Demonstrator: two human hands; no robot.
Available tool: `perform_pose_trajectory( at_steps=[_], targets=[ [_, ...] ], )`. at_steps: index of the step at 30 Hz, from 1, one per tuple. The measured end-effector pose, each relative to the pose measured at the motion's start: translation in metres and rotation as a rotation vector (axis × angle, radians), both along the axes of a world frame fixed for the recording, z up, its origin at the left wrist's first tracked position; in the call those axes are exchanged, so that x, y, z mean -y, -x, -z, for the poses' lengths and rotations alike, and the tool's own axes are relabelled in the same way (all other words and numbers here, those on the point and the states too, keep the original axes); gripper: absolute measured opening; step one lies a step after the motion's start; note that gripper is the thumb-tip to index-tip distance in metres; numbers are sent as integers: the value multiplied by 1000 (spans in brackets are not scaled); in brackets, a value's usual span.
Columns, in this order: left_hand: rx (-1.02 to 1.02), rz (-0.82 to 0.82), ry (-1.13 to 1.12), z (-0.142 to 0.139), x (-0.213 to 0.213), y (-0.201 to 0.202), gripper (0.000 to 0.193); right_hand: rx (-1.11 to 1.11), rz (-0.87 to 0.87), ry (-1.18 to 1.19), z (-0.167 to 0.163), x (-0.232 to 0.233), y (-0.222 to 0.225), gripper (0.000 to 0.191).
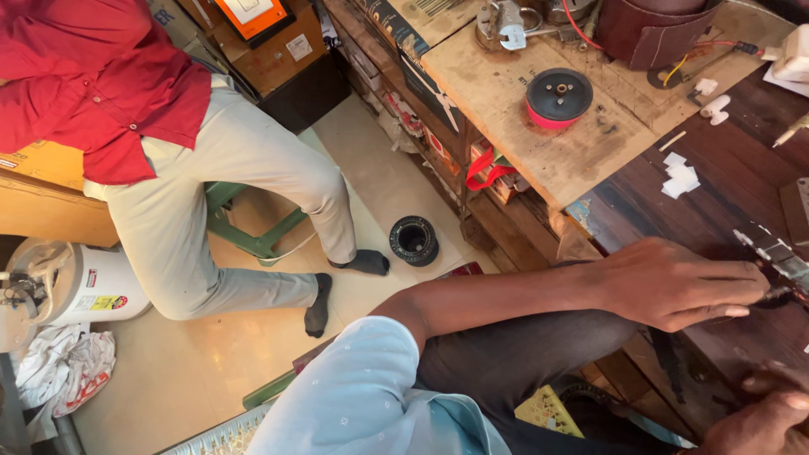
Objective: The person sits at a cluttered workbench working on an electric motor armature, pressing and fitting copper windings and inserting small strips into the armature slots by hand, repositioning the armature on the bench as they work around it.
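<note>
Dark workbench (pixel 674 202) | left hand (pixel 674 282) on silvery, ridged metal part (pixel 779 253)

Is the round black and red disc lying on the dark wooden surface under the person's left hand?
No, the round black and red disc lies on the pale worn wooden bench top, apart from the left hand.

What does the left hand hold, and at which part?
The left hand lies flat on the dark workbench, fingertips on a small metal part at its near end; a closed grip cannot be told.
</note>
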State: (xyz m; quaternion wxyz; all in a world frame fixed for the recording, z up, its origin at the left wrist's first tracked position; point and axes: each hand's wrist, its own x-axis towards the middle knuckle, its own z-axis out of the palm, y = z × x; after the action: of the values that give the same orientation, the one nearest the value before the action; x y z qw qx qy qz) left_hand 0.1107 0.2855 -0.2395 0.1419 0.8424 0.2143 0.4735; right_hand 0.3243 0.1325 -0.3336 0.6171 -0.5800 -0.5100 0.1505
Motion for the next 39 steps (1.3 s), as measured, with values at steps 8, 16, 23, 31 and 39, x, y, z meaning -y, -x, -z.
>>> perform_pose_trajectory(
  at_steps=[8, 16, 23, 31, 39],
  targets=[
    [-15, 13, 40, 3, -7, -2, 31, -3, 15, -29, -10, 6, 19, 51],
    [-14, 7, -23, -4, -4, -1, 25, 390, 35, -32, -143, 1, 76, 56],
    [-27, -17, -110, -30, -4, 9, 37, -108, -251, -7, -168, -12, 110, 39],
    [21, 49, -175, -48, 10, 32, 19, -721, -263, 178, -157, -2, 77, 20],
    [-8, 90, -208, -79, 11, 54, 31, -12, -4, 95, -191, -7, 118, 35]
  ],
)
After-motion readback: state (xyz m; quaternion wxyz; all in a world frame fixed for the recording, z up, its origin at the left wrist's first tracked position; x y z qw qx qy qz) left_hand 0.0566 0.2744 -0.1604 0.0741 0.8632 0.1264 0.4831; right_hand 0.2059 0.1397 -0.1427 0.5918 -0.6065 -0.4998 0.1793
